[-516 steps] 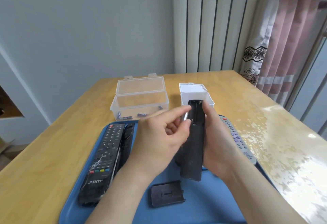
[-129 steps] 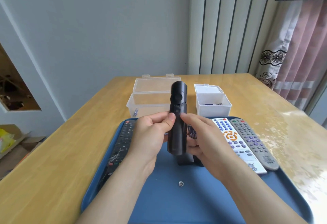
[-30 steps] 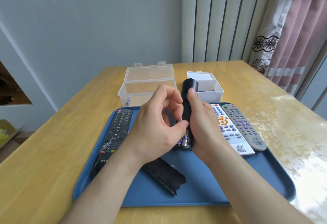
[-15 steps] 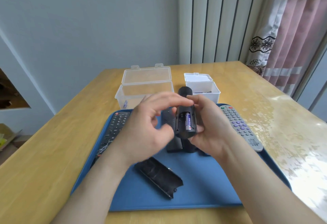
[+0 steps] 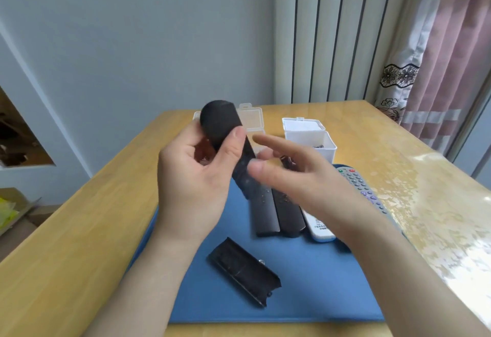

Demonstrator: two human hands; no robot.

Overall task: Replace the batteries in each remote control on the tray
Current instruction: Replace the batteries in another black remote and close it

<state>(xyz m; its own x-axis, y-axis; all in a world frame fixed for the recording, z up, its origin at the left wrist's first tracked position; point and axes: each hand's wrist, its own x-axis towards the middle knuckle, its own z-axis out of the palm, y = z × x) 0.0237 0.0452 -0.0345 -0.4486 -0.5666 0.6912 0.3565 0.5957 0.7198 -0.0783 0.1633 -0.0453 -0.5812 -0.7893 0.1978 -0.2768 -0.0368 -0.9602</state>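
My left hand (image 5: 191, 182) grips a black remote with a rounded end (image 5: 220, 124) and holds it above the blue tray (image 5: 305, 296), tilted up to the left. Its battery bay is hidden from me. My right hand (image 5: 305, 182) hovers just right of the remote with fingers stretched out, blurred and holding nothing. A black battery cover (image 5: 244, 274) lies loose on the tray near me. Two more black remotes (image 5: 265, 211) lie side by side on the tray, with a white remote (image 5: 318, 226) and a grey remote (image 5: 358, 185) to their right.
Behind the tray stand a clear lidded box (image 5: 253, 118), mostly hidden by the held remote, and a small white box (image 5: 310, 137) with dark items inside. The wooden table (image 5: 79, 230) extends to the left and right. A curtain hangs at the far right.
The remote has passed from my right hand into my left, rising and tilting left. My right hand has let go and spread its fingers. The batteries seen earlier are out of sight.
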